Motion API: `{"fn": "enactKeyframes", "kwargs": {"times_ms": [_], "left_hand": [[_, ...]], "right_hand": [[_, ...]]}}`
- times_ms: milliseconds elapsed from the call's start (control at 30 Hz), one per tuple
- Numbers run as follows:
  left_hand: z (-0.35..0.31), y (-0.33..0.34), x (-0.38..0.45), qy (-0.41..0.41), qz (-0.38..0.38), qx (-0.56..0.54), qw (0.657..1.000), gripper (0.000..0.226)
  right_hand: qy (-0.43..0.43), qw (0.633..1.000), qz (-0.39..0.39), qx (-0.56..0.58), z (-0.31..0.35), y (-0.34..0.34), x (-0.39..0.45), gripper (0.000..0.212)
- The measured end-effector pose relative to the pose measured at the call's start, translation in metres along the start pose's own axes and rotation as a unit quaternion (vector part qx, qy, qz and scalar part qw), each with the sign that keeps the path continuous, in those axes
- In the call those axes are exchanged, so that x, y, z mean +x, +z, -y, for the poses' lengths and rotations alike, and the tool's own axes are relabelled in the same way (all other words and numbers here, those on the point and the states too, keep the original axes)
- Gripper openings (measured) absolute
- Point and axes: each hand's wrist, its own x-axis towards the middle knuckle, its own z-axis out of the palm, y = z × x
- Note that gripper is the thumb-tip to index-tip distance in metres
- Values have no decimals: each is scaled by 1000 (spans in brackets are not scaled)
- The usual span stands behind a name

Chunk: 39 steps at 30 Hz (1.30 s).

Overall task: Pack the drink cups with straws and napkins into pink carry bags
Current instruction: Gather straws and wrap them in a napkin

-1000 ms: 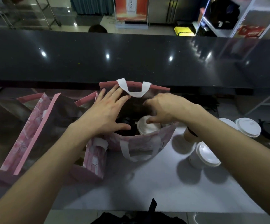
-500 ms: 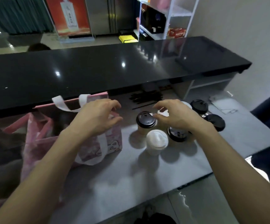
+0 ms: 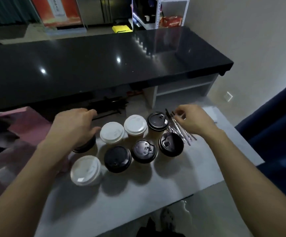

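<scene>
Both hands have left the pink bag [image 3: 27, 124], which now lies at the far left of the cluster of cups. Left of the black-lid cup nearest the straws [image 3: 157, 122], two white-lid cups [image 3: 135, 124] stand side by side. Nearer the person than that cup stand three more black-lid cups [image 3: 171, 144] in a row, and a third white-lid cup [image 3: 86, 170] stands nearest of all, to the left. The left hand [image 3: 73, 129] hangs over another dark-lid cup [image 3: 85, 146] with fingers loosely curled; blur and the hand itself hide whether it grips the lid, so I cannot tell. Just right of the landmark cup lie the wrapped straws [image 3: 180, 132] in a loose bundle on the grey table [image 3: 138, 202]. The right hand [image 3: 195, 121] pinches the far ends of those straws between thumb and fingertips. Beyond the cups runs a black counter [image 3: 104, 62].
</scene>
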Motion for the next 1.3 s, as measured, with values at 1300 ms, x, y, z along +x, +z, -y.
{"fn": "enactKeyframes", "kwargs": {"times_ms": [1300], "left_hand": [[-311, 34, 130, -107, 21, -322, 940, 24]], "right_hand": [[24, 918, 118, 379, -196, 60, 83, 6]]}}
